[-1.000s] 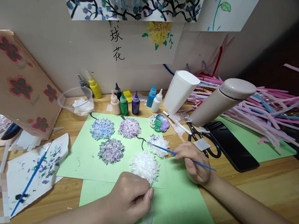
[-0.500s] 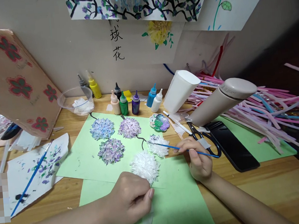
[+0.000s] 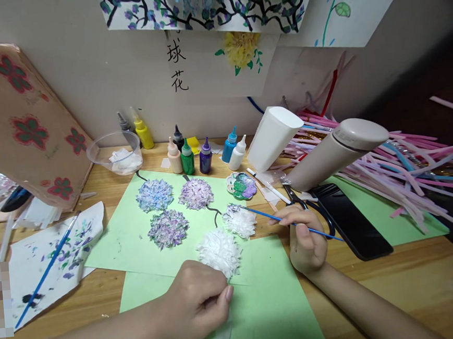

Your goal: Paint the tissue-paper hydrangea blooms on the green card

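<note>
My right hand (image 3: 307, 239) pinches a slim blue paintbrush (image 3: 263, 213). The brush tip touches or hovers just over the upper edge of a small white paper flower (image 3: 240, 223), which has purple-grey flecks on its upper left. My left hand (image 3: 199, 299) is a closed fist resting on green paper (image 3: 268, 302); whatever its fingers may hold is hidden. Just beyond the fist lies a bigger white paper flower (image 3: 219, 251). A pale strip (image 3: 224, 337) pokes out under the fist. Blue (image 3: 153, 194) and purple (image 3: 196, 193) flowers lie further left. Above the small flower sits a paint palette (image 3: 242, 185) with green and purple paint.
Paint bottles (image 3: 187, 159) stand along the wall. At right are scissors (image 3: 301, 200), a black phone (image 3: 352, 222), a tilted-looking grey flask (image 3: 338, 150) and pipe cleaners (image 3: 415, 170). A second brush (image 3: 48, 272) lies on stained paper at left, below a plastic bowl (image 3: 95, 153).
My right hand has shifted slightly right and down, drawing the brush tip from the small flower's left side to its upper edge. My left fist stays put.
</note>
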### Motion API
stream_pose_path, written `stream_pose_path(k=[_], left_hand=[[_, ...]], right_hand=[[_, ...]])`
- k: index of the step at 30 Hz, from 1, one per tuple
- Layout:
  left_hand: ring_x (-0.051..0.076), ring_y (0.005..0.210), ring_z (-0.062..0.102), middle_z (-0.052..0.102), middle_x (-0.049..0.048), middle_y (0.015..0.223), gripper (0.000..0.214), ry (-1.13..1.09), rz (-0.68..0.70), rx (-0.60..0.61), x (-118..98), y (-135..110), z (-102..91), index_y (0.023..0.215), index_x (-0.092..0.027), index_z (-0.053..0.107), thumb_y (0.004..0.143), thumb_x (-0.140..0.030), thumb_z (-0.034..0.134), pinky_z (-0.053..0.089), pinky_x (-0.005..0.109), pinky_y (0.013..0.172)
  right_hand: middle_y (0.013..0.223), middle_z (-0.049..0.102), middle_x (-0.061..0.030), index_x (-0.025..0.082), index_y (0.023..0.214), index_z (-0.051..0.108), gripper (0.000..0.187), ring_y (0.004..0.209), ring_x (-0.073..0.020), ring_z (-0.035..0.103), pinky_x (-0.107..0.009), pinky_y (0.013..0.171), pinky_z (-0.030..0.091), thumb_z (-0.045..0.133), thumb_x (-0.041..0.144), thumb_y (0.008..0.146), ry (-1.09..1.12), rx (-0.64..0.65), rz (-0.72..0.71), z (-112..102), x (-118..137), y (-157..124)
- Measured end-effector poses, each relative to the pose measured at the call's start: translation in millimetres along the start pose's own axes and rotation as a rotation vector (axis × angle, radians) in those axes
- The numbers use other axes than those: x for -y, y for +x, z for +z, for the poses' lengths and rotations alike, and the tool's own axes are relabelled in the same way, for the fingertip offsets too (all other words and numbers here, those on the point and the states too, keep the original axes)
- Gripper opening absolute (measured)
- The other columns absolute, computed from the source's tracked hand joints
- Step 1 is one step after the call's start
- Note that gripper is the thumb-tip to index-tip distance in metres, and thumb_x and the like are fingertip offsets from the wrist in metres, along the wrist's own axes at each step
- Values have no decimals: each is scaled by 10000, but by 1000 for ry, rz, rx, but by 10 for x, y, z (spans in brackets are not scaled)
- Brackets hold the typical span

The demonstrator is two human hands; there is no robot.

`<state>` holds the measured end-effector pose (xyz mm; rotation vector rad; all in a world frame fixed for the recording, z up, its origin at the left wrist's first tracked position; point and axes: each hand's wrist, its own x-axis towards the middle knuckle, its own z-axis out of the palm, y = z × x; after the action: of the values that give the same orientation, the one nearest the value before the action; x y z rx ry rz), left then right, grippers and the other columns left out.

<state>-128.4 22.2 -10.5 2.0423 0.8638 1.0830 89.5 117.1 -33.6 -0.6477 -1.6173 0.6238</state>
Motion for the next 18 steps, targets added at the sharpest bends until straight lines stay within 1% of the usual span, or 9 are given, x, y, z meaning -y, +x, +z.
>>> stream_pose_path(k=[3, 5, 7, 9, 10, 12, 14, 18], left_hand=[[106, 447, 163, 163, -61, 549, 329, 2, -8, 10, 1, 1, 0, 662, -222, 160, 800, -46, 402, 150, 265, 443], [106, 446, 169, 165, -61, 548, 327, 3, -13, 19, 0, -2, -1, 660, -223, 158, 805, -50, 394, 155, 267, 443], [106, 445, 178, 171, -61, 547, 323, 4, -17, 21, 0, -9, -2, 662, -223, 157, 810, -53, 389, 161, 267, 445], [105, 445, 179, 173, -60, 548, 320, 7, -16, 16, -1, -14, -3, 669, -222, 155, 815, -52, 384, 161, 265, 448], [106, 446, 180, 174, -59, 550, 318, 10, -15, 16, -1, -15, -3, 674, -222, 154, 816, -50, 381, 160, 264, 449], [107, 450, 183, 179, -56, 555, 313, 19, -14, 20, -4, -14, -6, 682, -222, 154, 819, -47, 374, 160, 263, 453], [106, 451, 187, 184, -55, 559, 309, 25, -13, 24, -8, -10, -8, 688, -222, 154, 823, -45, 369, 163, 259, 455], [105, 448, 193, 180, -55, 560, 310, 29, -3, 27, -8, -15, -7, 691, -221, 152, 829, -38, 362, 170, 254, 458]], right_hand=[[730, 599, -21, 219, 883, 556, 171, 737, -203, 599, -363, 673, 425, 388, 241, 905, 16, 12, 78, 14, -6, -13], [745, 581, -19, 221, 889, 541, 147, 740, -195, 597, -350, 667, 428, 395, 234, 904, 34, -12, 134, 14, -8, -6], [773, 564, -18, 219, 876, 524, 136, 737, -183, 586, -340, 664, 427, 392, 236, 906, 24, -81, 186, 4, -19, 22], [810, 551, -20, 215, 856, 517, 137, 755, -174, 569, -341, 696, 428, 394, 251, 906, -31, -181, 212, -17, -43, 69], [820, 545, -21, 213, 847, 520, 145, 769, -173, 558, -344, 718, 424, 396, 260, 906, -68, -223, 215, -30, -58, 95], [805, 535, -20, 210, 818, 531, 181, 783, -172, 538, -341, 743, 411, 388, 271, 912, -138, -259, 212, -54, -86, 140], [762, 525, -15, 209, 768, 532, 233, 768, -170, 522, -329, 728, 399, 369, 271, 923, -194, -253, 198, -68, -98, 165], [707, 504, -6, 209, 720, 513, 287, 737, -166, 504, -324, 709, 384, 339, 263, 941, -255, -217, 101, -66, -75, 165]])
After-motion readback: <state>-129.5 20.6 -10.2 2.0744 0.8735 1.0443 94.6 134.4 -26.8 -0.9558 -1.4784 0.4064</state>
